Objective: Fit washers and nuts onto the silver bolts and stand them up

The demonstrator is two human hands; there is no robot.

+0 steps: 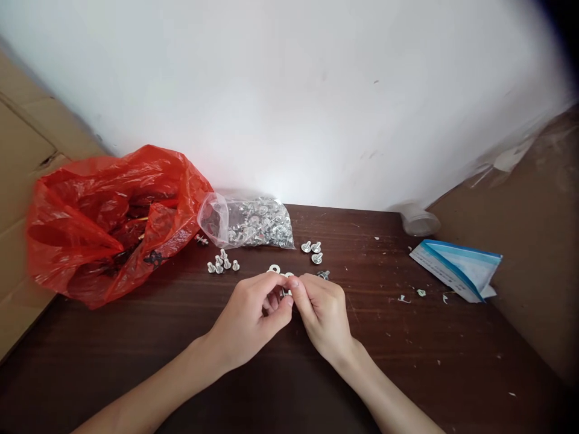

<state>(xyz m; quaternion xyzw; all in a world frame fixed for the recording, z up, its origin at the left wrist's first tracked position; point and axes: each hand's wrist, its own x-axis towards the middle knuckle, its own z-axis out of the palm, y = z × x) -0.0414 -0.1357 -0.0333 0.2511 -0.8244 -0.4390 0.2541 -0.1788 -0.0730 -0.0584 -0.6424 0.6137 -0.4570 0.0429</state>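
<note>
My left hand and my right hand meet fingertip to fingertip over the dark wooden table. Both pinch a small metal piece between them; it is mostly hidden by the fingers. Flat washers lie just beyond the fingertips. A small group of silver screws lies to the left, and three more screws lie to the right. A clear plastic bag of screws rests behind them near the wall.
A crumpled red plastic bag sits at the table's left. A blue and white paper packet lies at the right, with paper scraps beside it. Cardboard stands at the left, a white wall behind.
</note>
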